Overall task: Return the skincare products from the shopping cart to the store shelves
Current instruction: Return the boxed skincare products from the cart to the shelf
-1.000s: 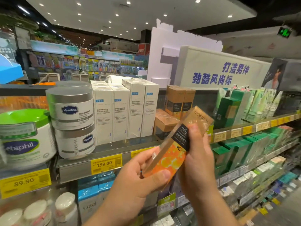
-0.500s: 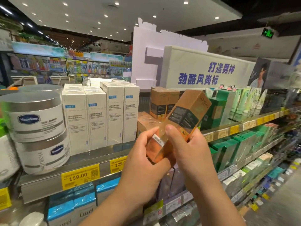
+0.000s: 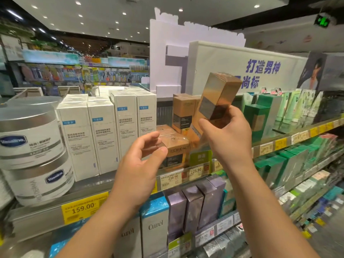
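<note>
My right hand (image 3: pixel 228 135) grips the lower part of a tall gold L'Oreal box (image 3: pixel 216 97), tilted and raised above the top shelf (image 3: pixel 275 140). My left hand (image 3: pixel 141 162) hovers to the left of the box with fingers loosely curled, holding nothing. Just behind the hands, matching gold L'Oreal boxes (image 3: pixel 183 112) stand on the shelf, and a squat gold L'Oreal carton (image 3: pixel 174 146) sits in front of them.
White tall boxes (image 3: pixel 104 131) and stacked Vaseline jars (image 3: pixel 31 138) fill the shelf's left part. Green boxes (image 3: pixel 258 116) and tubes stand to the right. Purple boxes (image 3: pixel 193 205) and Curel boxes (image 3: pixel 154 226) sit one shelf down. A white sign (image 3: pixel 223 67) rises behind.
My left hand has let go of the gold box and dropped away to the left. My right hand has lifted the box higher and further toward the shelf.
</note>
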### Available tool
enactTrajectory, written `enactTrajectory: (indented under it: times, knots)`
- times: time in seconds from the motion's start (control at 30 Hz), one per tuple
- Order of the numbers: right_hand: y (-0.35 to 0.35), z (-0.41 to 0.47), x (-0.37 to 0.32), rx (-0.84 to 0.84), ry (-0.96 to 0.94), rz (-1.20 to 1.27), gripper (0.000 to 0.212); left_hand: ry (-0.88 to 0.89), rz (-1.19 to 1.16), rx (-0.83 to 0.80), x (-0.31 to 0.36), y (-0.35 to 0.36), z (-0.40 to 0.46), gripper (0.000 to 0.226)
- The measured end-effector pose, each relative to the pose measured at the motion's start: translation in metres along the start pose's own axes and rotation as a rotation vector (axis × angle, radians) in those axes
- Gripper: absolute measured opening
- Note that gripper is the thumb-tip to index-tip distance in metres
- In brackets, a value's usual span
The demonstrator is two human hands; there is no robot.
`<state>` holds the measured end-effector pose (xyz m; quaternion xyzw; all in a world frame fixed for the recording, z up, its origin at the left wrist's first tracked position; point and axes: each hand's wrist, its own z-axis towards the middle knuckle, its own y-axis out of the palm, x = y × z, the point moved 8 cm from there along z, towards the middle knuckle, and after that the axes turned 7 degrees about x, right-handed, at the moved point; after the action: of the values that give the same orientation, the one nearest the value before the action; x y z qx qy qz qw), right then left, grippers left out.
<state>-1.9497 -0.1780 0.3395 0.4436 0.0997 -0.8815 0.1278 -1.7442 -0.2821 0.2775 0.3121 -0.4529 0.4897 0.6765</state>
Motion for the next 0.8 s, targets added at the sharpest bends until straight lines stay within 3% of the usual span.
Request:
enactTrajectory:
  times: [0.8]
  knots:
    - [0.041, -0.004, 0.055, -0.196, 0.024, -0.120, 0.031, -0.122, 0.036, -0.077, -0.019, 0.006, 0.005, 0.027]
